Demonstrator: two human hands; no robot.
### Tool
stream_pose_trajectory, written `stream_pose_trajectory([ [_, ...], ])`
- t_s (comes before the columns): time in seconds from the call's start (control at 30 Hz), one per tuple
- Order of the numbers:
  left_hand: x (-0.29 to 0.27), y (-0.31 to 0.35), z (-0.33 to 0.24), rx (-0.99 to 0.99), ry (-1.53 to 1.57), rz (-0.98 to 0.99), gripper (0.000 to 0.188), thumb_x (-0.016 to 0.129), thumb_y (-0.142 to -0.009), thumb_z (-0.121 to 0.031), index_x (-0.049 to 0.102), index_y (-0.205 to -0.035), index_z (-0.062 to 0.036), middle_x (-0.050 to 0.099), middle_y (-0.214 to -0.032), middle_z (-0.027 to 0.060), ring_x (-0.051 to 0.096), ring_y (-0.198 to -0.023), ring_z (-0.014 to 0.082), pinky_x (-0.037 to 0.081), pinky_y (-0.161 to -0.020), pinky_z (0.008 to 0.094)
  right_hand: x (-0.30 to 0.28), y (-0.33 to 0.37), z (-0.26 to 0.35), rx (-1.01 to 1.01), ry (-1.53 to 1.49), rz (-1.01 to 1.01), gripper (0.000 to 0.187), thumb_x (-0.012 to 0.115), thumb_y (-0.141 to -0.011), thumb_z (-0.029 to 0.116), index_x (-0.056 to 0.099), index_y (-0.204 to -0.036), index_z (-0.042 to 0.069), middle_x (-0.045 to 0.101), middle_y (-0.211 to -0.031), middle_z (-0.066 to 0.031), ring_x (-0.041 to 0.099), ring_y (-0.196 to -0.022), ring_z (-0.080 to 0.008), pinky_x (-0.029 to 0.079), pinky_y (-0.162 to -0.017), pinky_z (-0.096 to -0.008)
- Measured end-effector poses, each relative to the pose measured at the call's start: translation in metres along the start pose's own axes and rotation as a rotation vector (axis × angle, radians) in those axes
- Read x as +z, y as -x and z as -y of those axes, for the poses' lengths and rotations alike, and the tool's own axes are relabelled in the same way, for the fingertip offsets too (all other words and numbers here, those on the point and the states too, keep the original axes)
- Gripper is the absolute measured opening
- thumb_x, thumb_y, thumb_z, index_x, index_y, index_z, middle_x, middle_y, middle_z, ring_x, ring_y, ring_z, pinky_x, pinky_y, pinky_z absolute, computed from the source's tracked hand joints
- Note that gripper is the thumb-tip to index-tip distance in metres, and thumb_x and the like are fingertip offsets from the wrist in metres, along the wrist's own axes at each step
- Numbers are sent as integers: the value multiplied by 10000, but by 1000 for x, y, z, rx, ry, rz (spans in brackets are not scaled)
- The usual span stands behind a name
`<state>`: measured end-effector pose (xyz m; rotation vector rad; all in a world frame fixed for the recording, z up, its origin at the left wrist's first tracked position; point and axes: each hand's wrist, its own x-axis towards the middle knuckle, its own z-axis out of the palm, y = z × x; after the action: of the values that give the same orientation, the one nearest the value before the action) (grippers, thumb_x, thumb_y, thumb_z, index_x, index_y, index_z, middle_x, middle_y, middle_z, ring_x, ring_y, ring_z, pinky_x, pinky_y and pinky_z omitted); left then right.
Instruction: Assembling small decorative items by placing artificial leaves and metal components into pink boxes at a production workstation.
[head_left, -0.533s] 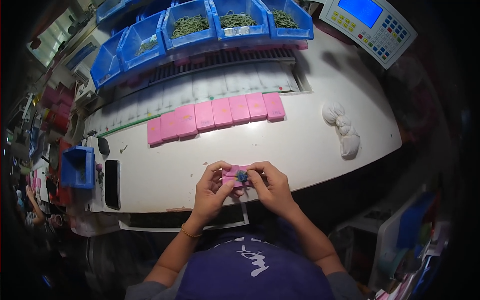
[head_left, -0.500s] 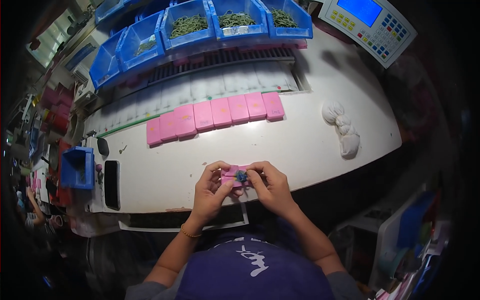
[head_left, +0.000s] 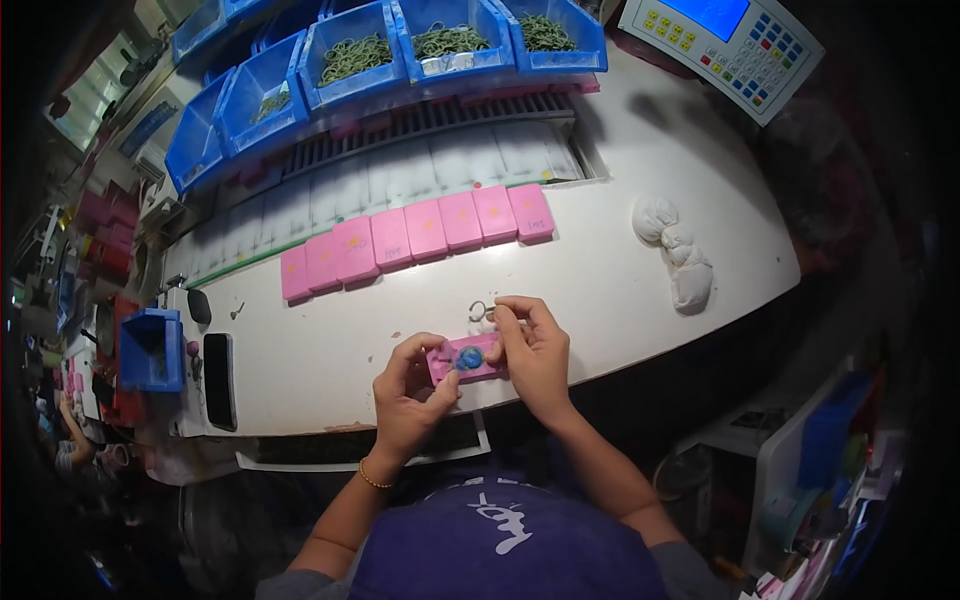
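Head: left hand [head_left: 402, 398] pinches a pink block [head_left: 484, 371], right hand [head_left: 540, 368] now a grey ring [head_left: 473, 312].

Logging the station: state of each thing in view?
Left hand: gripping pink block
Right hand: pinching small curved piece
Blue lump: exposed on held block
Pink row: eight blocks, side by side
Phone: screen dark
Console: screen lit blue
White cloth: bunched
Three rightmost blue bins: holding green loops

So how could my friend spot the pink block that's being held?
Find the white table, then the row of pink blocks across it. Nearer the person, between the left hand and the right hand, is another pink block. Unlike those in the row, it shows a round blue patch.
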<state>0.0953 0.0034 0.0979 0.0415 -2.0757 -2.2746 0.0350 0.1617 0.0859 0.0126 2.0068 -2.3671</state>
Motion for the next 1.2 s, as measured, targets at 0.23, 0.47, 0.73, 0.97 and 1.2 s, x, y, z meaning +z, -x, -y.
stream_pose_trajectory([
  [0.23, -4, -7, 11, 173, -498, 43, 551, 782, -800, -17, 487, -1264, -58, 573, -1165, 88, 617, -906, 102, 546, -702, 219, 3, -6, 3, 71, -12, -31, 240, 590, -976, 109, 545, -1155, -44, 642, -1007, -136, 595, -579, -73, 512, -502, -233],
  [0.47, -20, 4, 2, 27, -149, 117, 681, 809, -793, -67, 427, -1356, -44, 587, -1200, 110, 570, -1125, 177, 453, -1011, 333, -10, 40, 4, -282, 535, 45, 301, 646, -927, 94, 558, -1205, 23, 615, -969, -100, 584, -732, -116, 502, -621, -270],
  [0.73, -7, -4, -1, 22, 616, 97, 677, 481, -948, -626, 464, -1297, -46, 553, -1045, 91, 574, -1109, 246, 386, -1097, 519, 15, 77, 4, -87, -244, 362, 260, 549, -976, -17, 398, -1182, 30, 523, -1150, -96, 566, -1008, -133, 485, -881, -274],
  [0.97, -25, -28, 1, -381, 931, -84, 632, 357, -1004, -609, 494, -1236, -37, 604, -845, 119, 564, -575, 158, 469, -475, 292, -37, 19, 30, -400, 552, 351, 291, 675, -914, 153, 592, -1163, 27, 605, -1126, -157, 597, -1086, -299, 460, -978, -400],
  [1.2, 2, -40, -7, -519, 606, -65, 607, 315, -1019, -561, 504, -1263, -38, 669, -900, 175, 597, -565, 178, 524, -521, 307, -196, -107, 72, -409, 1485, -63, 638, 626, -725, 3, 546, -1355, 63, 536, -1392, -191, 581, -1128, -380, 474, -970, -436],
])
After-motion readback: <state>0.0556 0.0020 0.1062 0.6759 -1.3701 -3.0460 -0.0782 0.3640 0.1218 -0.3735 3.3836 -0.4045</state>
